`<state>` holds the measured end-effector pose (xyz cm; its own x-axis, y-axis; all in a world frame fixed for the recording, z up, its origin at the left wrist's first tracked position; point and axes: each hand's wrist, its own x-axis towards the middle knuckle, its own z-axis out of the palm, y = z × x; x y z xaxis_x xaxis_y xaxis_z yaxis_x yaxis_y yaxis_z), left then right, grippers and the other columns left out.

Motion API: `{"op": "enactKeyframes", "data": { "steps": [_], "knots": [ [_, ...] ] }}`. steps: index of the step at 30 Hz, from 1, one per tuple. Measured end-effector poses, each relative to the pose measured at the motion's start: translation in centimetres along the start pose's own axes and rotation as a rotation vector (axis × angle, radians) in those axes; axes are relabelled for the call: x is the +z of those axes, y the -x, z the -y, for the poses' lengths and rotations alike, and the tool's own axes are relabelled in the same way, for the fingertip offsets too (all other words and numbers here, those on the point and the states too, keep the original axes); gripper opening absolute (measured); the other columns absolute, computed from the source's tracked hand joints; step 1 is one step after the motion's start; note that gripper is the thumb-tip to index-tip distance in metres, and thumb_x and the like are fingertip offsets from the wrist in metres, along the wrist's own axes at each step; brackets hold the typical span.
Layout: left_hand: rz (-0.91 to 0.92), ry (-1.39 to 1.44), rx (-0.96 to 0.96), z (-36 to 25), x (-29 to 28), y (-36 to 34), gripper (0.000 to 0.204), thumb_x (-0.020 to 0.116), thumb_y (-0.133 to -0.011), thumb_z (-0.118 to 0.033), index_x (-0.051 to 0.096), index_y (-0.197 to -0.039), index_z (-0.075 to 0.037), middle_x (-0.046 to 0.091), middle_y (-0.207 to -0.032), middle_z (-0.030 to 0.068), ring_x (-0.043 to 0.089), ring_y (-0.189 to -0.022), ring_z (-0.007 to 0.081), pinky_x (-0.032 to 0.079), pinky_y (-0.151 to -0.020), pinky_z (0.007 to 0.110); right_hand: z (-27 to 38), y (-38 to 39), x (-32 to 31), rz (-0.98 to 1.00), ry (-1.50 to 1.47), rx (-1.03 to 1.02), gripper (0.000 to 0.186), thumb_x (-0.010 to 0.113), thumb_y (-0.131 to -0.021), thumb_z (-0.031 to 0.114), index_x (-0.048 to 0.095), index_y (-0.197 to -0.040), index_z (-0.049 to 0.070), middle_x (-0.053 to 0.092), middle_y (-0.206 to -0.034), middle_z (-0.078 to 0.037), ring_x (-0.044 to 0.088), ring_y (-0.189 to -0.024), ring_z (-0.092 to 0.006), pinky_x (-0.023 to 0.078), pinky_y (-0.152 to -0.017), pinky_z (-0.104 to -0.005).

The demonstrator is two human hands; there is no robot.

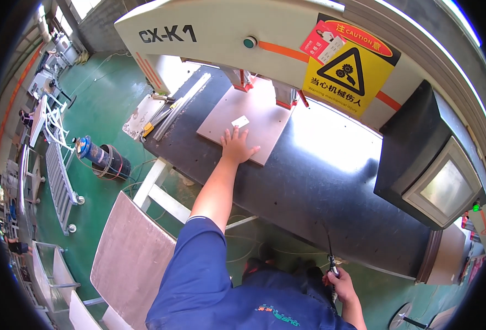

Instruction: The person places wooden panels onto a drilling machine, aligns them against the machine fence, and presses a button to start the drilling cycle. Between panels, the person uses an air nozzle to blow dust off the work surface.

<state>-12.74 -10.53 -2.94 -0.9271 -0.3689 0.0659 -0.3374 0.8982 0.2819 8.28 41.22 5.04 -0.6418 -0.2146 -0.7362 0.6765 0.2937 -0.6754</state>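
My left hand (pixel 237 144) rests with fingers spread on a square pinkish board (pixel 270 126), beside a small white label (pixel 240 122). The board lies on the black machine table (pixel 300 198), partly under red-edged fittings (pixel 243 82) of the overhead machine. My right hand (pixel 339 283), low by the table's front edge, is closed on a black-and-silver air blow gun (pixel 332 263) with a long thin nozzle pointing up.
A machine beam (pixel 221 30) spans above, with a dark control box (pixel 419 148) at right. Tools (pixel 156 116) lie at the table's left. A board stack (pixel 127 245), wheeled racks (pixel 58 187) and a blue canister (pixel 91 151) stand left. Distant people (pixel 17 247) are at the far left.
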Motion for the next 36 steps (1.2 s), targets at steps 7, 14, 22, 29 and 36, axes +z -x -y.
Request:
{"op": "enactKeyframes", "data": {
  "steps": [7,14,22,29,36],
  "knots": [
    [-0.562,0.521,0.186,-3.7,-8.8,-2.4,0.053,0.066,-0.086,-0.024,0.044,-0.128,0.000,0.052,-0.117,0.0181,0.055,-0.098,0.0316,0.045,-0.084,0.041,-0.4,0.8,-0.3,-0.105,-0.030,-0.094,0.012,0.057,-0.093,0.010,0.056,-0.099,-0.001,0.064,-0.080,-0.009,0.061,-0.070,-0.0175,0.050,-0.066,-0.0304],
    [-0.825,0.394,0.476,-9.4,-21.6,-4.1,0.062,0.064,-0.083,-0.016,0.038,-0.138,-0.005,0.052,-0.115,0.0185,0.056,-0.098,0.0338,0.047,-0.084,0.041,-1.6,0.4,-0.4,-0.098,-0.066,-0.107,0.010,0.057,-0.093,0.011,0.055,-0.094,0.000,0.063,-0.078,-0.008,0.059,-0.067,-0.0165,0.048,-0.065,-0.0295],
    [-0.639,0.286,0.378,-9.3,-21.6,-4.7,0.069,0.056,-0.082,-0.006,0.033,-0.146,-0.011,0.054,-0.106,0.0152,0.058,-0.088,0.0266,0.049,-0.078,0.035,-1.7,0.4,-0.7,-0.080,-0.084,-0.149,0.010,0.057,-0.092,0.009,0.055,-0.094,0.000,0.062,-0.078,-0.008,0.058,-0.066,-0.0156,0.048,-0.065,-0.0289],
    [-0.522,0.417,0.207,-8.6,-21.8,-4.8,0.070,0.050,-0.081,-0.004,0.037,-0.144,-0.029,0.059,-0.107,0.0117,0.061,-0.092,0.0295,0.049,-0.080,0.037,-1.9,0.4,-0.7,-0.089,-0.108,-0.124,0.011,0.057,-0.092,0.009,0.055,-0.097,-0.001,0.062,-0.078,-0.008,0.058,-0.066,-0.0151,0.048,-0.064,-0.0277],
    [-0.318,0.686,0.297,-7.2,-23.6,-4.5,0.061,0.053,-0.083,-0.008,0.042,-0.142,-0.021,0.059,-0.114,0.0137,0.060,-0.097,0.0259,0.048,-0.085,0.033,-0.7,0.2,0.2,-0.078,0.034,-0.189,0.011,0.058,-0.092,0.011,0.054,-0.096,0.001,0.062,-0.078,-0.006,0.057,-0.065,-0.0132,0.047,-0.063,-0.0273]
  ]
}}
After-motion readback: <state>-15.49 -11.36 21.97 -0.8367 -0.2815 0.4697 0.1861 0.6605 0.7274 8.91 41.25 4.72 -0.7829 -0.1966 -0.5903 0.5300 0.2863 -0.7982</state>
